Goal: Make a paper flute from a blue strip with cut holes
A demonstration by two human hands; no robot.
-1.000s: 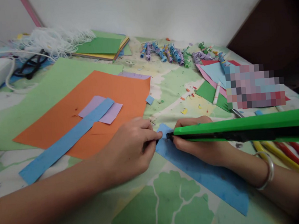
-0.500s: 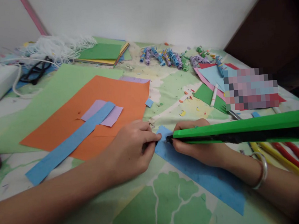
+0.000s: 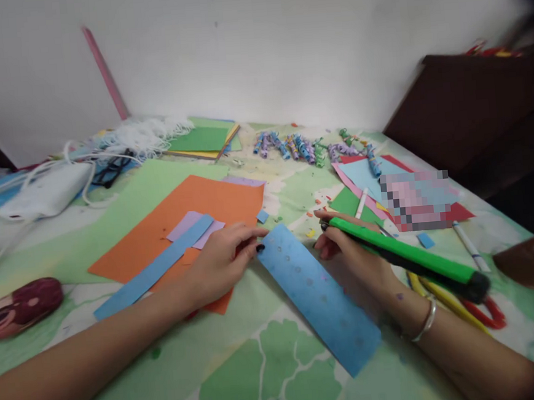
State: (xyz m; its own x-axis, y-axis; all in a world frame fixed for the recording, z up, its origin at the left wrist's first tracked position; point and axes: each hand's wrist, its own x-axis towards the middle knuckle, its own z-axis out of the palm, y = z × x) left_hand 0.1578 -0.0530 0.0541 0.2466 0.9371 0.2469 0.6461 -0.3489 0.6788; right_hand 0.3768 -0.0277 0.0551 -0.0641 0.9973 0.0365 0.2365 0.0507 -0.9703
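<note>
From the left fingers (image 3: 247, 232) slants a grey-spotted blue strip (image 3: 319, 302).

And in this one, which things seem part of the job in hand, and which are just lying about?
In use:
- wide blue strip, spotted with marks
- left hand, touching its far end
- right hand, holding the green-and-black tool

Apparently lying about:
- curled paper rolls
- white string
- dark-red object

Right grip (image 3: 360, 260) and green tool (image 3: 410, 252) now off the blue strip (image 3: 318, 299), beside it
</note>
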